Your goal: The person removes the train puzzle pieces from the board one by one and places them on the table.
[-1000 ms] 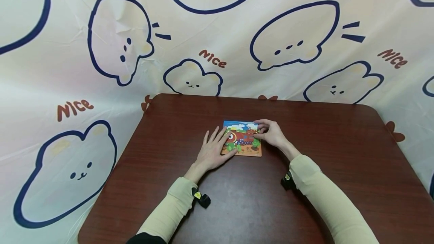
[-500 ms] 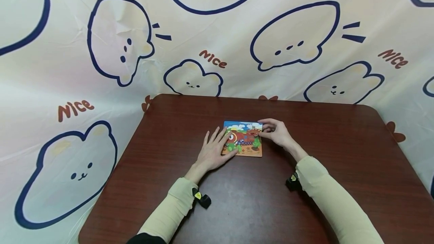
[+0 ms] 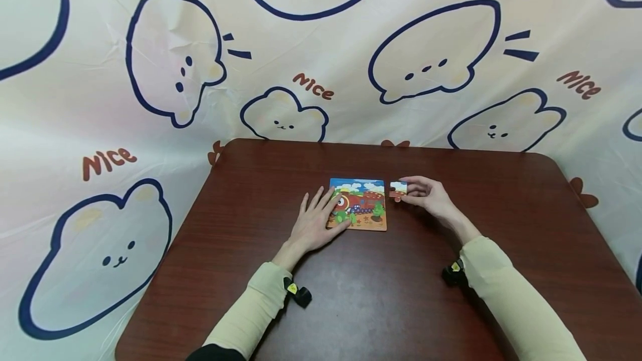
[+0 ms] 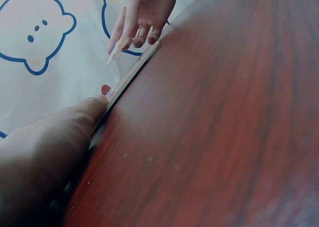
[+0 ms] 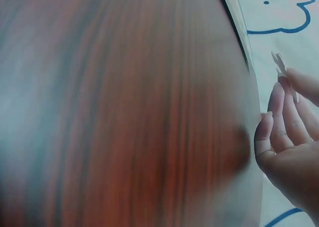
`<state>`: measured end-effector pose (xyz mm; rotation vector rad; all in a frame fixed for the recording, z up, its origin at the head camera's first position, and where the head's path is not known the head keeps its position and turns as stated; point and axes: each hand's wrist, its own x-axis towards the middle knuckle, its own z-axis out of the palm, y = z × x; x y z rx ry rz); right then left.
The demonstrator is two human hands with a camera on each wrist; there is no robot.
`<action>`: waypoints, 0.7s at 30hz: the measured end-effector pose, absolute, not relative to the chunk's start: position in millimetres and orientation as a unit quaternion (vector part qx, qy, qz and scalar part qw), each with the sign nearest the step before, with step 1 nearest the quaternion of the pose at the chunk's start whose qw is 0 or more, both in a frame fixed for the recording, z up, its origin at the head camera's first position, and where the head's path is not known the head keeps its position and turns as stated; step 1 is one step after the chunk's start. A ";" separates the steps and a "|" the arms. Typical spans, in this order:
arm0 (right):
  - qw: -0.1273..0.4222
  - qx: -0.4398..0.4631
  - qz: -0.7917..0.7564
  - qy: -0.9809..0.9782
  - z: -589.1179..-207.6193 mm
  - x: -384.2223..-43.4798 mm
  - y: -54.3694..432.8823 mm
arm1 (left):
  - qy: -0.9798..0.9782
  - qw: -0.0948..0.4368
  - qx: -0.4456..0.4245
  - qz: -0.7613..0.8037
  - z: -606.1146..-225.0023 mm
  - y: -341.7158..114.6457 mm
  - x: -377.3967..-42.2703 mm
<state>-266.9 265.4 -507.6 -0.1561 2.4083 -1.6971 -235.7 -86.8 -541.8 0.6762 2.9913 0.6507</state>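
Observation:
A square jigsaw puzzle point(image 3: 364, 205) with a cartoon red train, blue sky and orange ground lies flat on the table. My left hand point(image 3: 315, 226) rests on its left side with fingers spread and thumb along the near edge, covering part of the picture. Just right of the puzzle, my right hand point(image 3: 430, 196) pinches a small puzzle piece point(image 3: 398, 189) showing white cloud and red. A strip of table shows between piece and puzzle. In the right wrist view the piece point(image 5: 280, 63) appears edge-on between thumb and fingers, raised above the tabletop.
The dark brown wooden table point(image 3: 351, 305) has rounded far corners. Behind it hangs a pale cloth point(image 3: 346, 43) printed with blue-outlined cartoon animals. Each sleeve carries a small black wrist camera, one on the left point(image 3: 299, 295) and one on the right point(image 3: 453, 274).
My right hand has moved right from the puzzle's upper right part, drawing the piece off past the right edge. The left hand has stayed in place on the puzzle.

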 end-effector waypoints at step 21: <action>0.015 -0.072 -0.438 0.896 -503.7 -250.3 306.8 | 0.954 0.002 0.217 0.205 -542.4 -87.1 -235.8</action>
